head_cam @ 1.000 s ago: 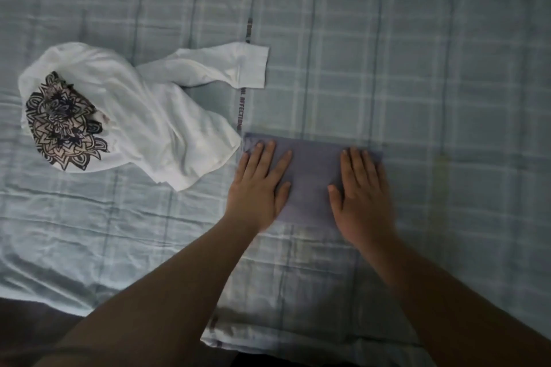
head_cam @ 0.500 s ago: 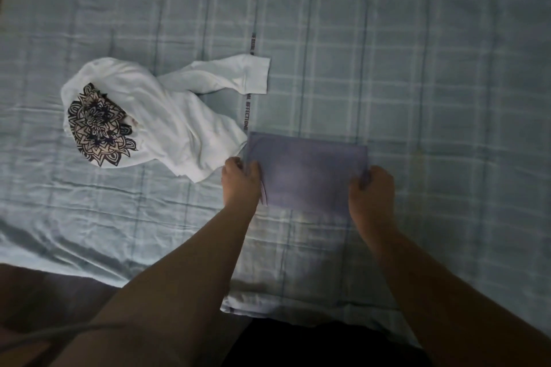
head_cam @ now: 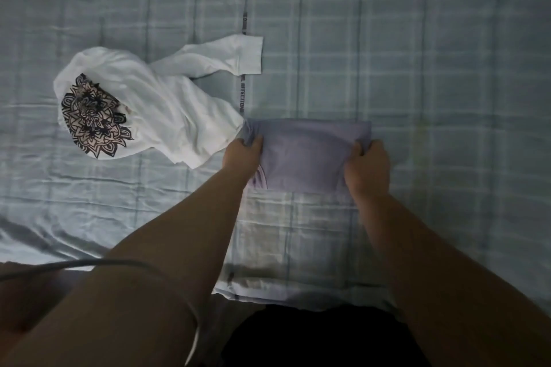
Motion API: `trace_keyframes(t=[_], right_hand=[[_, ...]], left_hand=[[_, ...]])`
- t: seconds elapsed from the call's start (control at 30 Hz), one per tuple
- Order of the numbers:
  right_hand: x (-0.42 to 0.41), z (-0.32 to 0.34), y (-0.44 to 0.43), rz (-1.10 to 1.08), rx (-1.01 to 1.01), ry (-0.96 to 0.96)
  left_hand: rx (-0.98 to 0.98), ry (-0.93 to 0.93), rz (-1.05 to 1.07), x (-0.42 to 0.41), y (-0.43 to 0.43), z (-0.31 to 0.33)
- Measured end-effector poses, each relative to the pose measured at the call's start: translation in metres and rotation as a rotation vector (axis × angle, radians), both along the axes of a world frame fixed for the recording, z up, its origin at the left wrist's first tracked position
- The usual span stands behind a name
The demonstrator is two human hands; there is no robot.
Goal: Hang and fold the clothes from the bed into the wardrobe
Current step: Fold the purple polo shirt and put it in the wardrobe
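Bed [head_cam: 417, 39]: 2 garments, neither in wardrobe yet.
Purple garment [head_cam: 304, 155] folded; left hand [head_cam: 241, 155] and right hand [head_cam: 366, 167] clasp its side edges, fingers curled; white top [head_cam: 167, 104] crumpled, unfolded.

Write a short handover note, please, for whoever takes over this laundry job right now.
Left hand: grips the left edge of the folded purple garment.
Right hand: grips its right edge.
The garment lies on the bed, near the front edge, as a neat rectangle. A white top with a dark printed pattern lies crumpled just to its left.
Done: the purple garment is folded.
Left: carry it to the wardrobe, which is not in view, then fold or hang the white top.
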State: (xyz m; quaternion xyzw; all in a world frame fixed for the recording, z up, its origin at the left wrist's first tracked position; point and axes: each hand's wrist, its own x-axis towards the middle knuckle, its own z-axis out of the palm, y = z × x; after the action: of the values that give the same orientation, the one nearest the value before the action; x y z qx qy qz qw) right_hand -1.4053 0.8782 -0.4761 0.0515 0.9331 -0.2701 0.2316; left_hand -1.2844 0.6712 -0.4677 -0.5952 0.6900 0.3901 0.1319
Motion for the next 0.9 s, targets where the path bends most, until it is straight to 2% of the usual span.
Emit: trace_keyframes(t=[0.07, 0.13, 0.23, 0.37, 0.53, 0.63, 0.9], right_hand=[[0.004, 0.012, 0.005, 0.003, -0.071, -0.041], [0.012, 0.028, 0.009, 0.039, -0.134, 0.009], [0.026, 0.058, 0.012, 0.091, -0.249, 0.068], [0.055, 0.128, 0.004, 0.142, -0.482, 0.044], [0.125, 0.229, -0.03, 0.234, -0.725, -0.126], [0.178, 0.28, -0.065, 0.29, -0.842, -0.26], [0.355, 0.383, -0.187, 0.596, -0.998, -0.47]], left_hand=[[-0.001, 0.086, -0.032, 0.009, 0.001, 0.004], [0.014, 0.199, 0.01, 0.019, 0.004, 0.014], [0.155, 0.382, 0.186, 0.049, 0.006, 0.044], [0.359, 0.661, 0.361, 0.116, 0.0, 0.105], [0.392, 0.932, 0.381, 0.224, -0.018, 0.195], [0.378, 1.005, 0.441, 0.3, -0.033, 0.239], [0.268, 1.24, 0.705, 0.522, -0.058, 0.338]])
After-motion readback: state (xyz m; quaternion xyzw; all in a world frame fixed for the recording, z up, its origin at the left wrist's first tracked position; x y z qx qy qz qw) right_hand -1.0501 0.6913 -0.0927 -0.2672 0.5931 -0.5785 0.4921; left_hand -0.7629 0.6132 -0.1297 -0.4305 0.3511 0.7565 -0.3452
